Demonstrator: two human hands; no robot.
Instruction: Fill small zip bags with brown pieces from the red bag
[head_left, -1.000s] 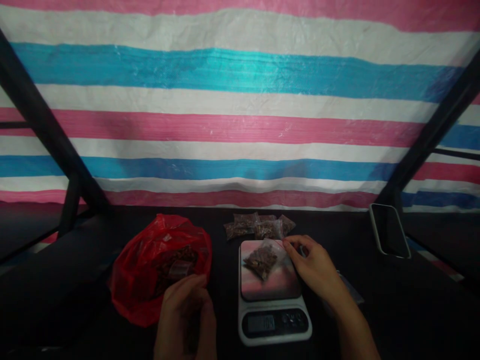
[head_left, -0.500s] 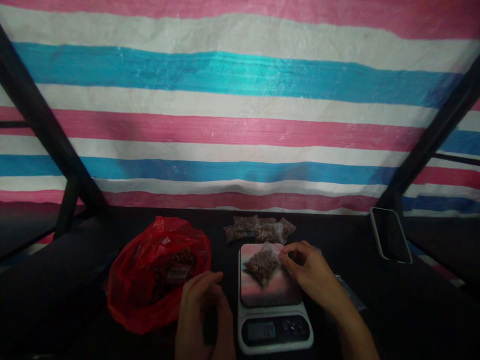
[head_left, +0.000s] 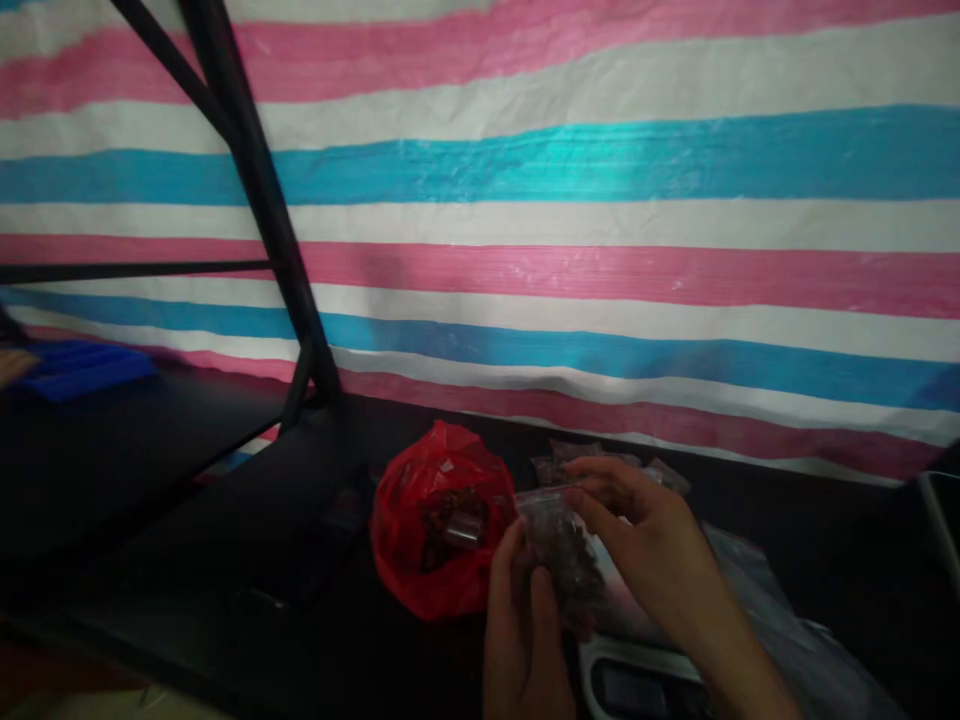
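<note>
The display [head_left: 634, 692] of the white scale [head_left: 645, 655] is too dim to read — a small clear bag [head_left: 570, 565] of brown bits, held over it, hides much of the pan [head_left: 626, 610]. The left hand [head_left: 529, 620] grips the bag's left side, the right hand [head_left: 652, 540] pinches its top edge. A red bag [head_left: 394, 530] with a shiny cylinder [head_left: 464, 530] sits left — other small bags [head_left: 550, 468] lie behind, clear plastic [head_left: 765, 600] right
</note>
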